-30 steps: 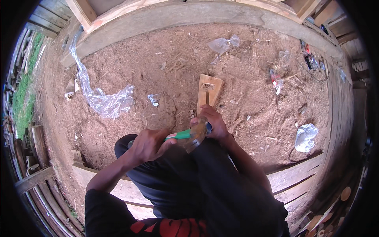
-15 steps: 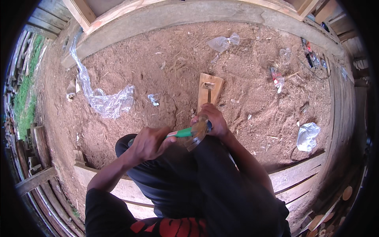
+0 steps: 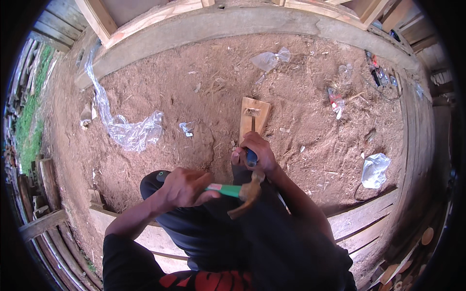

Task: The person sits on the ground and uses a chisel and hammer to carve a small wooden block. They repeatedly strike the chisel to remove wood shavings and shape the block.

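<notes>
My left hand (image 3: 187,187) is closed around the green handle of a claw hammer (image 3: 250,190). The hammer's head is just on the near side of a chisel's handle end. My right hand (image 3: 258,151) grips the chisel (image 3: 251,157) by its blue handle. From that hand the narrow blade reaches away from me onto a wooden board (image 3: 262,112). Its tip is at a rough, light-coloured recess (image 3: 252,112) cut in the board's far part. The near end of the board is hidden behind my right hand and leg.
Dirt and wood chips cover the ground (image 3: 204,72). Clear plastic sheeting (image 3: 133,133) lies to the left, a white plastic bag (image 3: 375,170) to the right. Tools (image 3: 378,72) lie at the far right. Beneath me are wooden planks (image 3: 361,213); a concrete ledge (image 3: 233,22) runs across the far side.
The hammer has moved back toward my body, from over the chisel's handle end to the near side of it. My right hand keeps hold of the chisel, its blade still at the recess.
</notes>
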Available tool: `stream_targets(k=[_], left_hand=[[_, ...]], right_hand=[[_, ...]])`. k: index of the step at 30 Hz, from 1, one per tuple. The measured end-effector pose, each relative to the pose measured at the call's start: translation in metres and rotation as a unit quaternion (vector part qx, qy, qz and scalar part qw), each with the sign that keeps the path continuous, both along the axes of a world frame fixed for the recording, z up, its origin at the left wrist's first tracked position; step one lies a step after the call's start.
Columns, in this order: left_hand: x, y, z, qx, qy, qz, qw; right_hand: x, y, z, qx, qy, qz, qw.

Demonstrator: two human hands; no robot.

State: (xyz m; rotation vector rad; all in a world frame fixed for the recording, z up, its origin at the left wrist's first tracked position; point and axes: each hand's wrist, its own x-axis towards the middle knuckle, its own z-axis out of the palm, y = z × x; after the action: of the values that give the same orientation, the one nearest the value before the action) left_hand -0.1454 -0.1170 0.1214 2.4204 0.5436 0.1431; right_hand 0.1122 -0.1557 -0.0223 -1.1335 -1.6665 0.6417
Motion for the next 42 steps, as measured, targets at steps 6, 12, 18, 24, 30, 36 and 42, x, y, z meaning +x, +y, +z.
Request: stream_targets(k=[6,12,18,24,30,36,42], left_hand=[[0.006,-0.018,-0.031,0.008,0.08,0.04,0.996],[0.004,-0.021,-0.034,0.007,0.012,0.004,1.0],[0.011,-0.015,-0.015,-0.006,-0.045,-0.055,0.997],[0.016,0.009,-0.028,0.066,-0.054,-0.05,0.995],[0.011,0.031,-0.028,0.088,0.087,0.013,0.992],[0.008,0.021,0.01,0.065,-0.082,-0.101,0.989],[0.004,0.016,-0.021,0.056,0.064,-0.02,0.996]], right_hand=[[0.003,0.003,0.006,0.018,-0.015,0.009,1.0],[0.002,0.002,0.004,0.015,-0.023,0.004,1.0],[0.001,0.005,0.012,0.001,0.004,-0.027,1.0],[0.002,0.006,0.009,-0.001,-0.009,-0.029,1.0],[0.004,0.004,0.002,-0.045,0.064,-0.014,0.997],[0.002,0.007,0.013,-0.019,0.02,-0.031,0.999],[-0.001,0.008,0.015,-0.036,0.026,-0.048,0.998]])
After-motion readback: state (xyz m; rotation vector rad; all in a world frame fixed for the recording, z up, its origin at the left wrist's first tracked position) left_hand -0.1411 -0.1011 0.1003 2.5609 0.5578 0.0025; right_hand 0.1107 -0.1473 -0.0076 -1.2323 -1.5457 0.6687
